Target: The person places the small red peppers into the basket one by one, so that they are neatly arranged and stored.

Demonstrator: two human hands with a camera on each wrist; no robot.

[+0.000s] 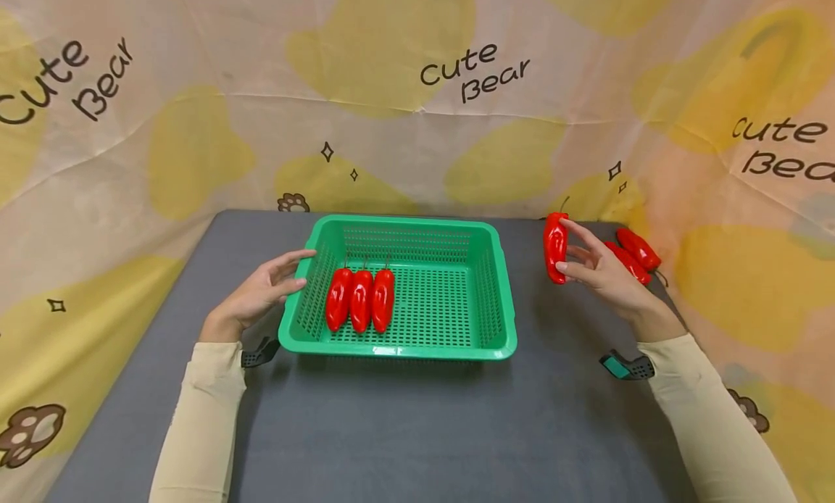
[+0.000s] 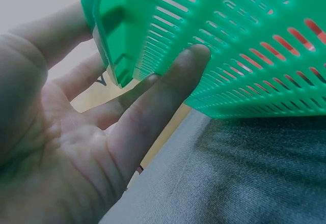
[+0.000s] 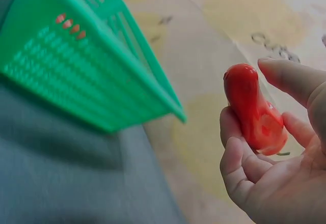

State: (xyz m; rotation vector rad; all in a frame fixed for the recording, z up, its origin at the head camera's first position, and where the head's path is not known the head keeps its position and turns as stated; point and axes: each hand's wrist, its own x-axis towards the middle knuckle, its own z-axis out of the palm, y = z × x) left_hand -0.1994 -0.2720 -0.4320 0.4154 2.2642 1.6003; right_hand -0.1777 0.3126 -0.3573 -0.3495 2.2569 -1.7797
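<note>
My right hand (image 1: 603, 275) holds a glossy red chili pepper (image 1: 555, 248) between thumb and fingers, above the table to the right of a green plastic basket (image 1: 398, 348). The pepper stands nearly upright, stem up; the right wrist view shows its rounded lower end (image 3: 242, 76) toward the camera. Inside the basket, three red peppers (image 1: 361, 301) lie side by side on the left half, stems pointing away. At the basket's left rim is my left hand (image 1: 261, 293), its fingers loosely extended and touching the rim. A fingertip (image 2: 196, 56) lies by the slotted wall in the left wrist view.
Two more red peppers (image 1: 638, 249) lie at the table's far right corner, partly behind my right hand. The grey table (image 1: 417, 430) ends at a printed cloth (image 1: 404, 155) behind it and on both sides. Each wrist wears a dark strap mount (image 1: 626, 365).
</note>
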